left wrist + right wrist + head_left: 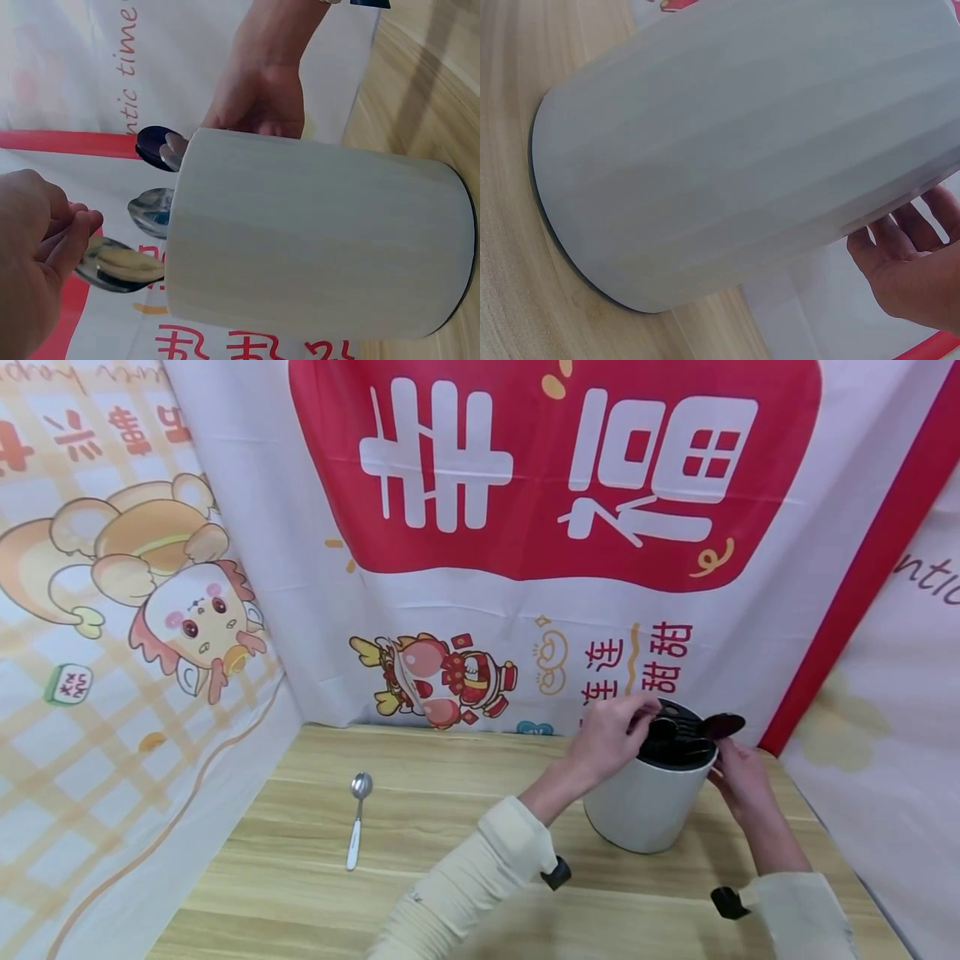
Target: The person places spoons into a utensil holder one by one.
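Nearest to the person, the two cream sleeves reach forward over the wooden table (420,793), and between them stands the white holder (647,802), a round cutlery cylinder with a dark top, near the right back corner of the table. The left hand (611,737) is above the holder's rim with its fingers curled, and in the left wrist view they pinch the bowl of a steel spoon (120,266) that sticks out of the top. The right hand (738,775) lies against the far right side of the holder; its fingers look rather straight and touch the wall, not closed around it, so it only steadies the holder. Two more spoons and a dark ladle head (723,725) also stand out of the top. I think the main risk is here: if the pinched spoon is pulled at an angle, it may catch its neighbours and drag them out, or tip the holder, because the right hand does not truly grasp it. A pinch on a smooth bowl can also slip. Further left, well apart, a lone spoon (357,818) lies flat on the table. Behind everything hangs the printed cloth (525,568).
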A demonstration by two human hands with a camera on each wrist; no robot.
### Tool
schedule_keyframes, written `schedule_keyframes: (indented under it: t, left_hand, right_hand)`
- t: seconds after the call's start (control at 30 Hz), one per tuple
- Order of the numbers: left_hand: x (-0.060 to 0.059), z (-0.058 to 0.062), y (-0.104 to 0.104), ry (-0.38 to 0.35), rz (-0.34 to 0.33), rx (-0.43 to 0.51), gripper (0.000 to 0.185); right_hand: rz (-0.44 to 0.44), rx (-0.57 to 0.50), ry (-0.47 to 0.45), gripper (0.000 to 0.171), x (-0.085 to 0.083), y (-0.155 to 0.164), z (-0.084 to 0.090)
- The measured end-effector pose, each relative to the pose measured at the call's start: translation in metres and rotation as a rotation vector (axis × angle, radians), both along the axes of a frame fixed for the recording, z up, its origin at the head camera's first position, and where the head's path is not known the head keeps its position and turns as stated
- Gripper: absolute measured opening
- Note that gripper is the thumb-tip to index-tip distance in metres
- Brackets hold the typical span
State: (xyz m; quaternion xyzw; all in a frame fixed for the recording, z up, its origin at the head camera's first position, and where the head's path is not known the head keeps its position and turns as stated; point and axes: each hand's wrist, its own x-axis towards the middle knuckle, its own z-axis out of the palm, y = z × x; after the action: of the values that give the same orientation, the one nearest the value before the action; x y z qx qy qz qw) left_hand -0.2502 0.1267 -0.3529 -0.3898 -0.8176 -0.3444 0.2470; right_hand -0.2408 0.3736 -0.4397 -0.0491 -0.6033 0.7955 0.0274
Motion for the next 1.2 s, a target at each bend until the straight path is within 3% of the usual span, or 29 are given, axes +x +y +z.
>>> schedule_keyframes:
  t: [0.4, 0.63, 1.2]
  left_hand:
    - [0.007, -0.003, -0.045, -0.069, -0.001, 0.097, 0.014]
    - [0.011, -0.007, -0.068, -0.073, 0.041, 0.044, 0.014]
    - [0.014, -0.034, -0.128, -0.174, 0.138, 0.066, 0.020]
  right_hand:
    - [0.008, 0.003, -0.006, 0.032, 0.001, 0.000, 0.002]
    - [-0.001, 0.015, -0.036, 0.031, 0.001, -0.001, 0.003]
    - [0.003, 0.018, -0.036, 0.032, 0.003, -0.001, 0.003]
